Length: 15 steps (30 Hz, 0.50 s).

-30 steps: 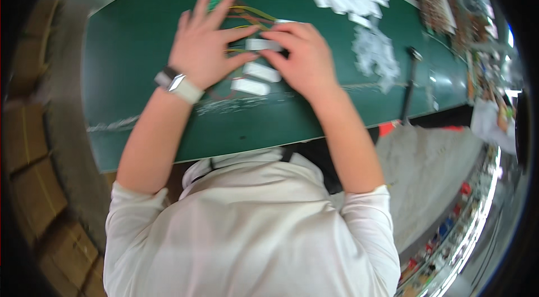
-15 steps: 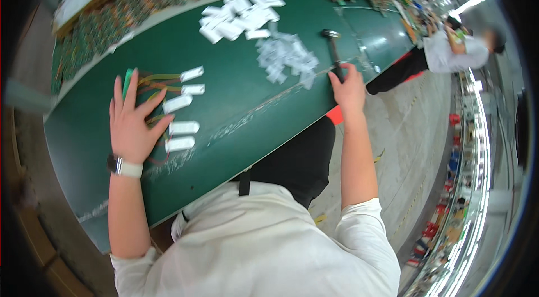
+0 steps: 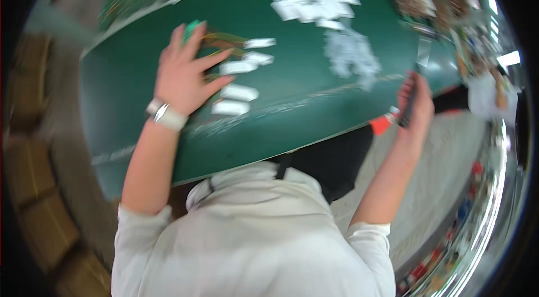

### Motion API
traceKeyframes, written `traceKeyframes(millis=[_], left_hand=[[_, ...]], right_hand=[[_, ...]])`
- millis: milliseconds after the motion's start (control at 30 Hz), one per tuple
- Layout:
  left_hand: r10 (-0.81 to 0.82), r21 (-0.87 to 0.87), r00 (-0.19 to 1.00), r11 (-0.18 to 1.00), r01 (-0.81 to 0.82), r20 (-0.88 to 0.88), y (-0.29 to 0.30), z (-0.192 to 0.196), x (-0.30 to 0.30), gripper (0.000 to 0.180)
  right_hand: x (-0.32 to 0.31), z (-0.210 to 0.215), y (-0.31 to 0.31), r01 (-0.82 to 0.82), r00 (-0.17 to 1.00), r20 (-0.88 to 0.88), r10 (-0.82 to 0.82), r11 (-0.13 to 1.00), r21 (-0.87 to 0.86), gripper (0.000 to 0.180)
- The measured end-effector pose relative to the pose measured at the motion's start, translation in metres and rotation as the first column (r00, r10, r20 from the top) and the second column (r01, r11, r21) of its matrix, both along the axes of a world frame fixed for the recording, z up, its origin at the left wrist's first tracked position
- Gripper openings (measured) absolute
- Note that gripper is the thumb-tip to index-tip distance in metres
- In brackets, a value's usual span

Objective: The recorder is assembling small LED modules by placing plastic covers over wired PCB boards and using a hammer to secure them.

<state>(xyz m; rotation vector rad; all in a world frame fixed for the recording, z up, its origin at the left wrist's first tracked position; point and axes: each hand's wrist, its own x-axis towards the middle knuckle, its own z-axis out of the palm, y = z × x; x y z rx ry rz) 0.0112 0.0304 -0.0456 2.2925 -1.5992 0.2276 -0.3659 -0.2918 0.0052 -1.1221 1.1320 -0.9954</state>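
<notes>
My left hand [image 3: 185, 75] lies flat with spread fingers on a bundle of coloured wires [image 3: 224, 41] on the green table [image 3: 292, 111]. Several white connector blocks [image 3: 238, 93] lie just right of its fingers. A small green piece [image 3: 191, 26] shows at its fingertips. My right hand [image 3: 416, 111] is out at the table's right edge, closed around a dark tool handle [image 3: 409, 106]. The tool's upper end is blurred. A watch [image 3: 163, 114] is on my left wrist.
Two heaps of white pieces [image 3: 314, 5] and paler bits [image 3: 351, 52] lie at the far middle of the table. A red-orange tag [image 3: 382, 124] sits at the near edge. Another person [image 3: 483, 92] stands at the right. Cardboard boxes [image 3: 33, 207] are stacked on the left.
My right hand left the white blocks beside my left hand, reached to the table's right edge and closed on the dark tool. My left hand stayed on the wires.
</notes>
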Motion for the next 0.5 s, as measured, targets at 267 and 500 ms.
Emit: traceKeyframes(millis=[267,500], left_hand=[[0.1,0.03,0.993,0.995,-0.098,-0.067,0.004,-0.008,-0.007,0.05],[0.09,-0.004,0.994,0.996,-0.09,-0.066,0.007,-0.013,-0.004,0.051]], right_hand=[[0.078,-0.012,0.159,-0.348,0.925,-0.224,0.305,0.92,-0.183,0.023],[0.101,-0.02,0.197,-0.643,0.693,-0.533,0.486,0.75,-0.151,0.027]])
